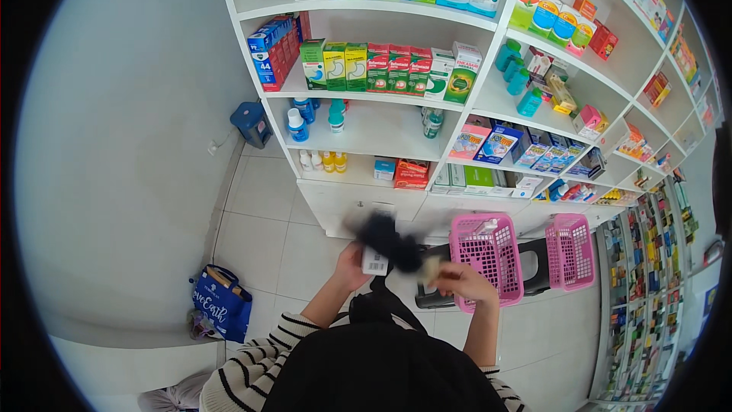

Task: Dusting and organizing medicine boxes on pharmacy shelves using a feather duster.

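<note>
My left hand (351, 267) is closed on a white box (375, 262) with a barcode, held upright in front of my body. In my right hand (465, 284) is the pale end of a dark, fluffy duster (393, 243). The duster is smeared by motion, and its dark head lies across the upper part of the box, hiding some of it. Whether the head touches the box I cannot tell.
White shelves (358, 9) stand ahead with medicine boxes (389, 69) and bottles (298, 126). At the right, pink baskets (512, 267) rest on black seats (534, 267). A blue bag (223, 304) sits on the tiled floor at the left, and a blue bin (250, 123) near the wall.
</note>
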A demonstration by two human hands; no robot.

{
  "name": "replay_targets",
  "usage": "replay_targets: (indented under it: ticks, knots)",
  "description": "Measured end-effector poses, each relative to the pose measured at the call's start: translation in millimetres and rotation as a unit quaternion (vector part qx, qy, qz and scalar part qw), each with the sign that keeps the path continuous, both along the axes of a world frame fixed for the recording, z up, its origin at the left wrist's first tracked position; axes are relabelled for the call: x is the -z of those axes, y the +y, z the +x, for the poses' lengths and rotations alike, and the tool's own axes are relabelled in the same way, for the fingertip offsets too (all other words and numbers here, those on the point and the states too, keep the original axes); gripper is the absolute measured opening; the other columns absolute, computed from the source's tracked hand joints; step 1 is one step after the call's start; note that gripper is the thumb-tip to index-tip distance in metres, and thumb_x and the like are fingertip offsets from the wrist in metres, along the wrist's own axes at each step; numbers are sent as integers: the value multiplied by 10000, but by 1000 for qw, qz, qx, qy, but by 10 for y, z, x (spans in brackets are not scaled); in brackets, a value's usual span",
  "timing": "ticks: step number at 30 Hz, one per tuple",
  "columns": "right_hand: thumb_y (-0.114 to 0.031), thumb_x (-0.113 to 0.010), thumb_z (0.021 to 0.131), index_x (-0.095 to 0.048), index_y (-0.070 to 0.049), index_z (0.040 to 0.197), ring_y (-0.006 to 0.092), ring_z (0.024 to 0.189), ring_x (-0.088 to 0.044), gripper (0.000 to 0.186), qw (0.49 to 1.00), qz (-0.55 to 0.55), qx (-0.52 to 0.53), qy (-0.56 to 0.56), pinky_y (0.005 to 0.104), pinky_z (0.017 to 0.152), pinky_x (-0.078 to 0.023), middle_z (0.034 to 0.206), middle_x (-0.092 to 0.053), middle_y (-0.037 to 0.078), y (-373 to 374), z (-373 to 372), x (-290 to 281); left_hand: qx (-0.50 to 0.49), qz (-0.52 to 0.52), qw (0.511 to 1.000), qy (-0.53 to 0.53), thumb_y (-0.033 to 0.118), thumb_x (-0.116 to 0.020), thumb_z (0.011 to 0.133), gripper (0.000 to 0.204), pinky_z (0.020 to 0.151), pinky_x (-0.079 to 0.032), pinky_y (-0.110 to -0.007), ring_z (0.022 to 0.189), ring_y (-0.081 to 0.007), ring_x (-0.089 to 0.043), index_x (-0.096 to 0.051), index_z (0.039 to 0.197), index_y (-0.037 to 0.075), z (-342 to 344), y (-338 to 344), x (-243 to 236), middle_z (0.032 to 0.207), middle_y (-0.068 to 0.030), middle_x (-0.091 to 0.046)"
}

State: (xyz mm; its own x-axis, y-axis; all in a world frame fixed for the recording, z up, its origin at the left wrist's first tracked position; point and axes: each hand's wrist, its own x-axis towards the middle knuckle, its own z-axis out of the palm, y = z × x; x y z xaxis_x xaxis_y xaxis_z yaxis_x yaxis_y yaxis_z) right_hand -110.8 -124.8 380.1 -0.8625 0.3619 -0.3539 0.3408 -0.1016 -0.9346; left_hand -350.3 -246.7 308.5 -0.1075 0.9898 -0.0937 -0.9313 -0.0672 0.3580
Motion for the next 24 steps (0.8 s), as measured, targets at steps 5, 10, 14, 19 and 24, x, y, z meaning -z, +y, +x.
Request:
replay_targets:
  ticks: [5,10,14,19,24]
  knots:
    - [18,-579,791,-626,-11,1016,100,681,-572,232,996,-24,16,82,242,606,-460,806,-623,52,10,26,-115,-33,-49,996,-67,562,-406,850,674,859,-439,-394,1040,-244,-509,-363,1304,65,17,-20,-75,1178,-130,-495]
    - [-19,-567,823,-558,-4,807,125,611,-545,24,972,-79,123,184,238,559,-426,743,-601,84,83,-100,177,-10,22,999,36,480,-376,882,558,967,-355,-475,1152,-299,-465,-391,1299,109,-7,-65,-94,1262,-109,-481]
    - [-77,-534,865,-571,-15,858,118,580,-507,72,933,-169,200,246,238,554,-422,756,-606,83,-74,-253,180,18,40,997,67,439,-334,898,574,1001,-331,-456,1146,-327,-469,-354,1317,46,35,-17,-338,1296,-161,-434]
    - [-102,-551,851,-601,-22,961,52,591,-487,144,991,14,-136,-11,193,537,-401,817,-597,8,61,-27,-38,42,6,998,50,351,-267,909,530,989,-346,-424,1125,-299,-481,-377,1279,-13,-96,-104,-45,1241,-186,-469]
    - [-68,-585,825,-604,-25,992,41,633,-504,174,999,-19,-30,39,189,566,-410,818,-597,-11,156,17,62,-10,8,999,33,343,-288,906,514,1010,-324,-470,1151,-333,-470,-391,1281,8,-11,-104,-44,1233,-156,-500]
